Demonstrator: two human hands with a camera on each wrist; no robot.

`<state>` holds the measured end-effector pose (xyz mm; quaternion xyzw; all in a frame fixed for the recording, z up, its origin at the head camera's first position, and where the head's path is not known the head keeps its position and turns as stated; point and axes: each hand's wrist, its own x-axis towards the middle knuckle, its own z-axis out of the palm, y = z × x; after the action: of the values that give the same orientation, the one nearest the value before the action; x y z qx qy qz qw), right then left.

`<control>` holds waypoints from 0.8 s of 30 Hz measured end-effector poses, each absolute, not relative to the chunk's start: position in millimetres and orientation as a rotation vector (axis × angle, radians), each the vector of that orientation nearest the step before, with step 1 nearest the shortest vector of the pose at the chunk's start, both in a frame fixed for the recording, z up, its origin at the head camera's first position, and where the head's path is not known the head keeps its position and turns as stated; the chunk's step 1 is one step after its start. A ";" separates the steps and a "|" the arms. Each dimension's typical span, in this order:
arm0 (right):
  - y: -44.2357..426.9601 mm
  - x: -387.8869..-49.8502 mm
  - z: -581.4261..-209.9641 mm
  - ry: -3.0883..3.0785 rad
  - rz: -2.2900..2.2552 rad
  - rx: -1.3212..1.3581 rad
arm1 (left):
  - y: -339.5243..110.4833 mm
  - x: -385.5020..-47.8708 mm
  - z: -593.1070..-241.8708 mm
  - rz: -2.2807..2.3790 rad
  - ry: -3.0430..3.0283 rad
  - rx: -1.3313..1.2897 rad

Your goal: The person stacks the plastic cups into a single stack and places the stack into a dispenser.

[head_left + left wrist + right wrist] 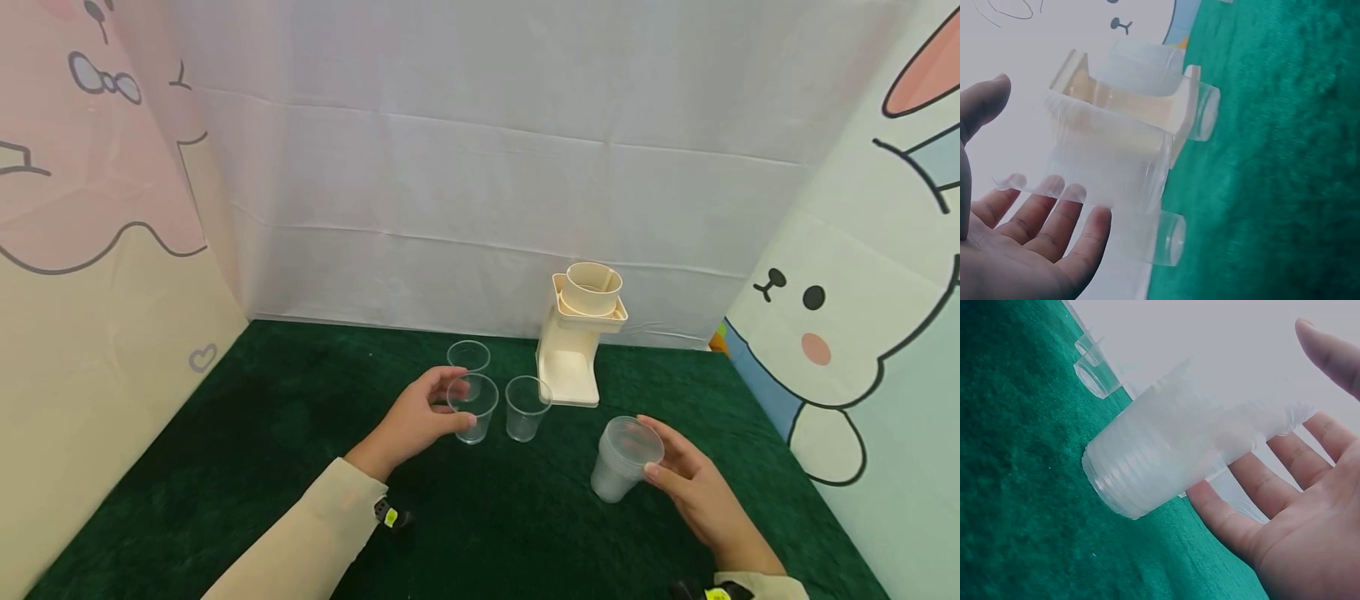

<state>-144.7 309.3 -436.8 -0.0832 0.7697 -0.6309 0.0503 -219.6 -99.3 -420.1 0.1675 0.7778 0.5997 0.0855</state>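
A single clear cup (482,410) is being pinched near its rim between the thumb and curved fingers of the left hand (412,421). Whether its base is resting on the green cloth (487,525) or is being held just above it cannot be told.

Just to the right of that grip, a second cup (523,414) is standing upright; just beyond the grip, a third cup (468,356) is being partly hidden by the fingers and the held cup. Farther out to the right of the same grip, behind the second cup, a cream stand with a round collar (567,371) is standing.

A nested stack of cups (621,468) is being gripped near the top by the right hand (697,498), with the thumb on the near side and the fingers behind.

Judging by the three separate cups and the stack, single cups appear to be being arranged, though whether the left cup is being placed or picked up is not being shown. For the next move, a light, level left grip would seem to be called for, clear of both neighbouring cups, with the stack being steadied.
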 end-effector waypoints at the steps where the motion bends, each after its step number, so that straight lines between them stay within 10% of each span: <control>1: 309.4 -144.6 -436.9 2.340 -1.924 -0.254 | -99.3 -219.6 -418.2 1.790 2.313 0.509; 24: 310.1 -143.7 -437.7 2.329 -1.941 -0.250 | -82.3 -213.2 -379.9 1.721 2.347 0.708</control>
<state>-143.7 310.1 -437.7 -0.0822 0.7646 -0.6372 0.0499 -213.2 -82.3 -379.9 0.2356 0.7815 0.5731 0.0730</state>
